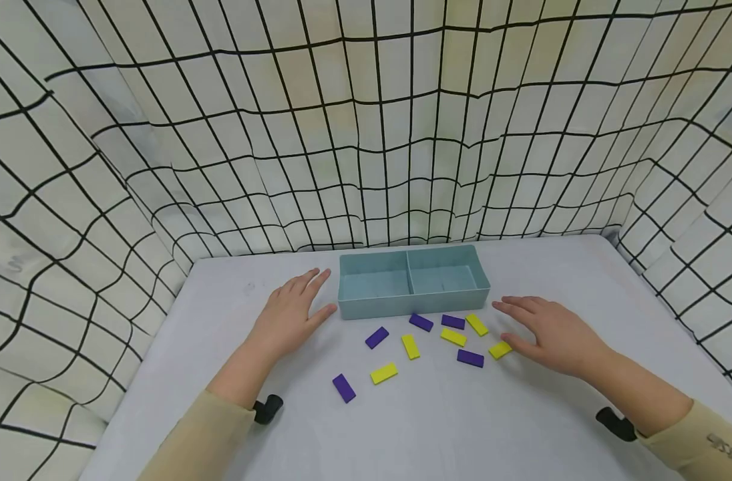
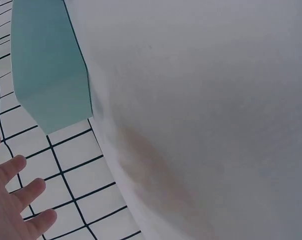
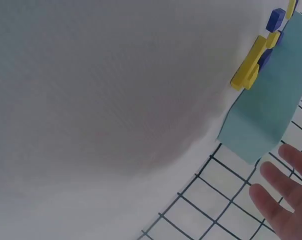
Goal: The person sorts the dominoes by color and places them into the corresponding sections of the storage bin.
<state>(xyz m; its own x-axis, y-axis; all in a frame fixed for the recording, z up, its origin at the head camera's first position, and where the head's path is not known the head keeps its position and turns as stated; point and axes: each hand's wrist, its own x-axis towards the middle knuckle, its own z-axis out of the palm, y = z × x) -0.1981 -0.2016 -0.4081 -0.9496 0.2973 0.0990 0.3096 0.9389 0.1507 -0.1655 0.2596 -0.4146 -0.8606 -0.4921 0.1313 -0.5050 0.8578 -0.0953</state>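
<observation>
Fingers (image 1: 320,280) on the left hand (image 1: 286,317) are sitting spread and pretty much straight, gripping nothing, and that hand is hovering between 8 and 9 o'clock from the pale blue tray (image 1: 378,308). The right hand (image 1: 546,337) is doing the same thing over at about 4 o'clock — loosely extended, holding zip. Its thumb is hanging right by a yellow block (image 1: 497,351), can't tell if they're touching. Same story with the left thumb: it's pointing at the tray's near-left corner, contact unclear.

The tray is showing two compartments, with a divider (image 1: 410,272) running roughly 12 to 6. Five yellow and five purple blocks are lying loose on the white table (image 1: 402,434), scattered from about 4 round to 7 o'clock of the tray. One purple block (image 1: 344,388) is lying farthest out at 7 — with another yellow block (image 1: 384,373) at 2 o'clock from it.

Tan sleeves (image 1: 200,434) are covering both forearms, and a white, black-gridded backdrop (image 1: 396,130) is rising from 9 through 12 to 3.
</observation>
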